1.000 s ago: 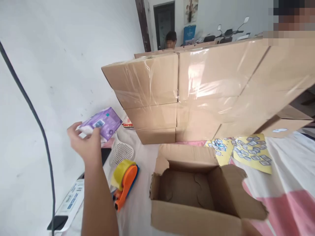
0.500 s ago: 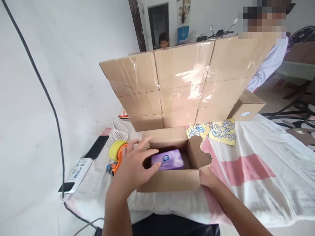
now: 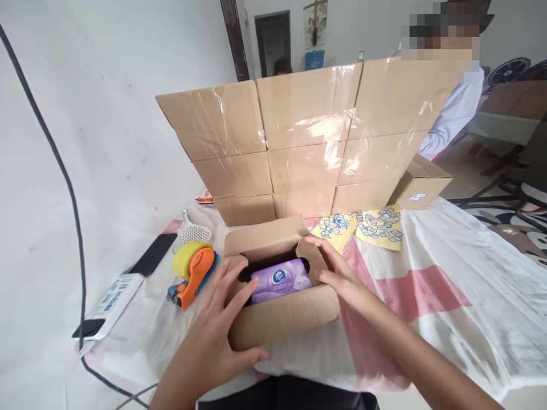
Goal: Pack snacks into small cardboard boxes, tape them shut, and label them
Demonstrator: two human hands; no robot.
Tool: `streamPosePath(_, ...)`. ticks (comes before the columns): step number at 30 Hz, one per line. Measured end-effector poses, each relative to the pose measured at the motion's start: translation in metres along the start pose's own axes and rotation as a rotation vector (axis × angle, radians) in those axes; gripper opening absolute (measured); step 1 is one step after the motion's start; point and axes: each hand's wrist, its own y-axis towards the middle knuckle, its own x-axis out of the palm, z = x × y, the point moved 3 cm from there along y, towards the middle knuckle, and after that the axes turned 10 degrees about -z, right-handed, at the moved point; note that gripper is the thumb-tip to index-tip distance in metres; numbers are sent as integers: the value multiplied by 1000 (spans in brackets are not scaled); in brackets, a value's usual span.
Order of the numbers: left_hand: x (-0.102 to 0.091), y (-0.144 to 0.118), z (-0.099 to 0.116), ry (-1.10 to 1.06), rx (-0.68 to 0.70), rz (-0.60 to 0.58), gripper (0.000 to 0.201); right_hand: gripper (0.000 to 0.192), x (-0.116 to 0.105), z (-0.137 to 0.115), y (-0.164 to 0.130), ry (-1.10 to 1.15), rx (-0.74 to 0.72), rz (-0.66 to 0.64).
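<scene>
Where stacked cartons (image 3: 307,136) back it, cloth-covered table (image 3: 448,319) stands indoors.

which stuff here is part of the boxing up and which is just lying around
In hand:
small cardboard box
purple tissue pack inside it
left hand on the near flap
right hand on the right flap

Lying about:
tape dispenser
stacked cartons
yellow sticker sheets
phone
white scoop

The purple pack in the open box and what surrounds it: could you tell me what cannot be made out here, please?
- Purple pack: lower part hidden by the small box's front flap, head view.
- Its label print: too small.
- Stacked cartons hide whatever is behind them.
- Left hand: wrist cut by bottom edge.
- Right hand covers the box's right side.
</scene>
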Motion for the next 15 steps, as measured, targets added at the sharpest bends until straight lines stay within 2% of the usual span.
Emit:
streamPosePath(2, -8, 2, 7, 53, 20, -12, 102, 78, -7, 3, 18, 65, 35, -25)
streamPosePath(4, -14, 3, 12, 58, 65, -17, 95, 83, -15, 6, 29, 87, 8, 32)
streamPosePath(5, -17, 4, 13, 42, 82, -14, 90, 78, -19, 7, 31, 79, -29, 73)
streamPosePath(7, -23, 8, 11, -12, 77, 39, 75, 52, -24, 6, 28, 32, -160, 110)
streamPosePath(9, -29, 16, 4, -41, -8, 187, 61, 25, -24, 3, 22, -58, -309, 29)
streamPosePath(11, -29, 27, -3, -9, -133, 328, 54, 30, -23, 2, 16, -121, -391, -65)
streamPosePath(12, -27, 33, -5, 13, -178, 359, 51, 35, -23, 3, 14, -131, -396, -86)
streamPosePath(15, -16, 49, -4, 41, -214, 326, 29, 42, -23, 5, 11, -86, -358, -49)
